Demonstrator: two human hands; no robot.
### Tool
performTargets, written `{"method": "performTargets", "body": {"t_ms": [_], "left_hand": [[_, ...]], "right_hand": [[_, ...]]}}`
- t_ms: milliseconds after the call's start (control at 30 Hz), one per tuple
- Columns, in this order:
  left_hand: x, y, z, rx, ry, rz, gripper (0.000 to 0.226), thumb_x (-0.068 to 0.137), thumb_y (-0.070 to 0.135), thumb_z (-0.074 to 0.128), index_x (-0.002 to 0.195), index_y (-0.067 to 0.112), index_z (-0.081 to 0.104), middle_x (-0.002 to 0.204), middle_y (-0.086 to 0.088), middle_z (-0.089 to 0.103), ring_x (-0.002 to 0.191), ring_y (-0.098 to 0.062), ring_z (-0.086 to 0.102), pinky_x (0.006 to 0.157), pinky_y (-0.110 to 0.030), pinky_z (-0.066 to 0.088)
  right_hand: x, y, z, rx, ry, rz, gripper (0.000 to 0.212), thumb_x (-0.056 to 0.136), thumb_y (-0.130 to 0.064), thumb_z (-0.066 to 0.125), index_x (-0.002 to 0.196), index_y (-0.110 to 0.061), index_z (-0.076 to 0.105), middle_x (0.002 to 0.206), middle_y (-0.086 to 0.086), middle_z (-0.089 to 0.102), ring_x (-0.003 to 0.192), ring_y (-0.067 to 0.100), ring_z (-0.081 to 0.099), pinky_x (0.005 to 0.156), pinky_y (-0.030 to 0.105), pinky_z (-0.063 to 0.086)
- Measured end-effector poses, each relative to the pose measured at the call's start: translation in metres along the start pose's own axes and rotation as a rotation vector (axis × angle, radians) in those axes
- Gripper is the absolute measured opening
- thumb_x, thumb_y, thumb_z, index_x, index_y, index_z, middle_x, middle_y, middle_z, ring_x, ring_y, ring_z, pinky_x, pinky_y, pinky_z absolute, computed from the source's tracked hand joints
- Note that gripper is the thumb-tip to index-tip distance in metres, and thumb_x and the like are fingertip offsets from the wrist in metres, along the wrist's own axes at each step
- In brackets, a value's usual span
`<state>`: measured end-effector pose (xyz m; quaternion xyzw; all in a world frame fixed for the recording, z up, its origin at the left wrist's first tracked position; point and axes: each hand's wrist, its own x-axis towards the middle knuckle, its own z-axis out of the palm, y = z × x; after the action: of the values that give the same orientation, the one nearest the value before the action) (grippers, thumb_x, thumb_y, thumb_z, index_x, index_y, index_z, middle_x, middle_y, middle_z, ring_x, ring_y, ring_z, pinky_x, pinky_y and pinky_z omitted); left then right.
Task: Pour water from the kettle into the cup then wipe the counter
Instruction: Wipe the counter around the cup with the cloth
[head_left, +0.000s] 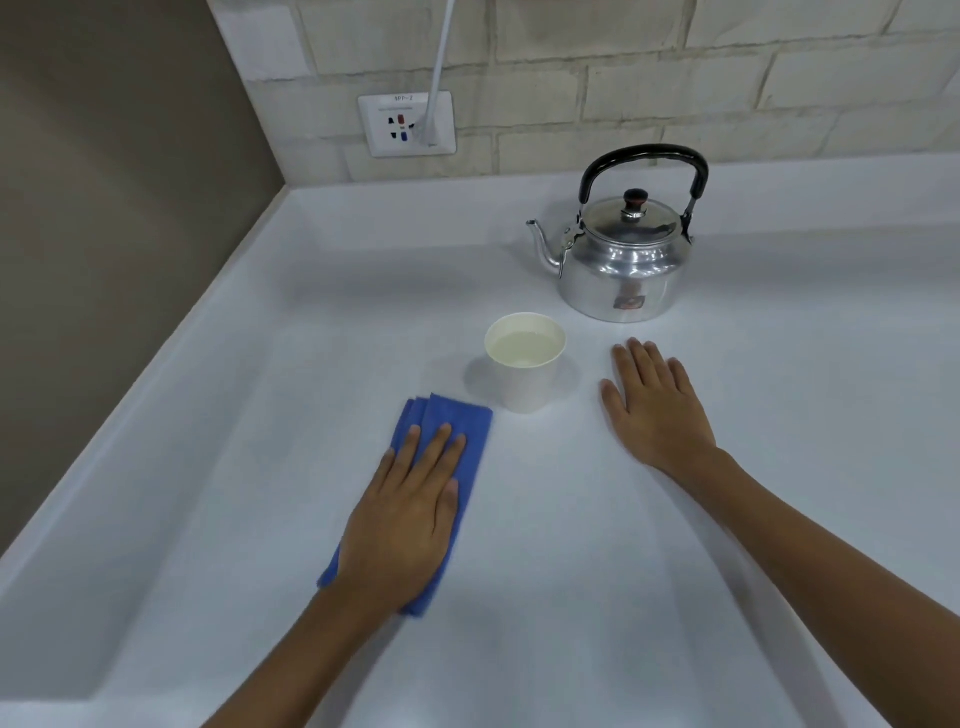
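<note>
Kettle (623, 260) of shiny metal stands upright on the white counter (519, 571), with its lid on, a black handle raised over it and the spout pointing to the left. Just in front of it is a white paper cup (525, 364), upright and holding water. A folded blue cloth (447, 431) lies near the cup, on its left side. The left hand (405, 525) lies flat on this cloth, fingers stretched and together, gripping nothing. The right hand (657, 410) rests palm down on the bare counter, fingers open, right of the cup and not touching it.
</note>
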<state>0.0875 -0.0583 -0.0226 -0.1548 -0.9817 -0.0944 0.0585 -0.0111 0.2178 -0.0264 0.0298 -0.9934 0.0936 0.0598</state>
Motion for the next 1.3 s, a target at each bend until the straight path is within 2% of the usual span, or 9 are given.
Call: {"method": "performTargets", "body": {"t_ms": [167,467,667,800,900,967,1100,1167,1300], "left_hand": [[-0.019,0.028,-0.003,0.102,0.044,0.101,0.048,0.097,0.027,0.020,0.138,0.011,0.036,0.145,-0.004,0.039,0.135,-0.030,0.032,0.106,-0.046,0.036],[0.006,0.074,0.001,0.066,-0.014,0.180,0.046,0.094,0.031,0.025,0.136,0.021,0.042,0.142,0.006,0.043,0.133,-0.018,0.035,0.104,-0.039,0.035],[-0.017,-0.002,-0.008,-0.024,0.003,0.008,0.052,0.094,0.036,0.015,0.142,0.019,0.027,0.149,0.004,0.022,0.141,-0.020,0.014,0.114,-0.034,0.019],[-0.013,0.015,-0.011,0.075,0.007,-0.087,0.054,0.091,0.027,0.018,0.136,0.006,0.038,0.143,-0.012,0.039,0.132,-0.034,0.034,0.105,-0.048,0.034],[-0.009,0.059,-0.004,0.062,0.000,-0.094,0.054,0.090,0.025,0.018,0.135,0.005,0.039,0.142,-0.013,0.042,0.131,-0.034,0.037,0.104,-0.046,0.037],[-0.003,0.089,0.005,0.025,-0.003,-0.082,0.054,0.092,0.026,0.015,0.140,0.007,0.029,0.148,-0.012,0.032,0.137,-0.032,0.025,0.110,-0.046,0.026],[0.016,0.132,0.018,-0.024,-0.105,-0.007,0.054,0.099,0.028,0.012,0.137,0.008,-0.020,0.151,-0.010,-0.020,0.130,-0.026,-0.033,0.108,-0.039,-0.018],[0.021,0.137,0.016,-0.026,-0.094,0.033,0.054,0.099,0.029,0.012,0.137,0.009,-0.022,0.149,-0.007,-0.024,0.128,-0.024,-0.036,0.107,-0.037,-0.021],[0.015,0.100,0.003,-0.333,-0.014,0.097,0.051,0.098,0.037,0.014,0.138,0.027,-0.017,0.147,0.015,-0.024,0.136,-0.007,-0.028,0.110,-0.025,-0.022]], "right_hand": [[0.001,-0.002,0.001,-0.001,-0.007,0.011,0.056,0.096,-0.036,0.023,0.144,-0.010,0.014,0.155,0.011,0.014,0.143,0.025,0.008,0.118,0.043,0.007],[0.001,0.003,0.001,0.011,-0.028,0.007,0.056,0.096,-0.038,0.021,0.145,-0.013,0.012,0.156,0.009,0.012,0.144,0.022,0.006,0.118,0.041,0.006],[0.000,0.004,0.002,0.008,-0.016,0.002,0.056,0.096,-0.038,0.022,0.144,-0.012,0.013,0.156,0.009,0.013,0.144,0.023,0.007,0.118,0.041,0.007],[0.001,0.001,0.003,0.000,-0.009,0.010,0.055,0.096,-0.036,0.023,0.144,-0.010,0.013,0.156,0.011,0.014,0.143,0.025,0.008,0.118,0.042,0.007],[0.001,0.000,0.005,-0.006,-0.015,0.013,0.055,0.096,-0.035,0.022,0.144,-0.009,0.012,0.156,0.012,0.013,0.143,0.025,0.007,0.118,0.043,0.007],[0.002,0.001,0.005,-0.010,-0.017,0.012,0.055,0.096,-0.035,0.021,0.144,-0.009,0.011,0.156,0.012,0.012,0.143,0.026,0.007,0.118,0.043,0.006],[0.002,0.002,0.000,0.029,-0.082,0.014,0.055,0.097,-0.035,0.019,0.144,-0.011,0.006,0.157,0.010,0.007,0.144,0.023,0.002,0.118,0.040,0.003],[-0.002,0.002,-0.008,0.115,-0.072,0.021,0.053,0.098,-0.032,0.022,0.144,-0.010,0.010,0.156,0.010,0.010,0.144,0.022,0.004,0.118,0.038,0.003],[-0.029,-0.005,-0.034,0.361,0.136,0.166,0.050,0.097,-0.021,0.033,0.142,-0.005,0.019,0.153,0.014,0.023,0.142,0.025,0.012,0.118,0.039,0.008]]}}
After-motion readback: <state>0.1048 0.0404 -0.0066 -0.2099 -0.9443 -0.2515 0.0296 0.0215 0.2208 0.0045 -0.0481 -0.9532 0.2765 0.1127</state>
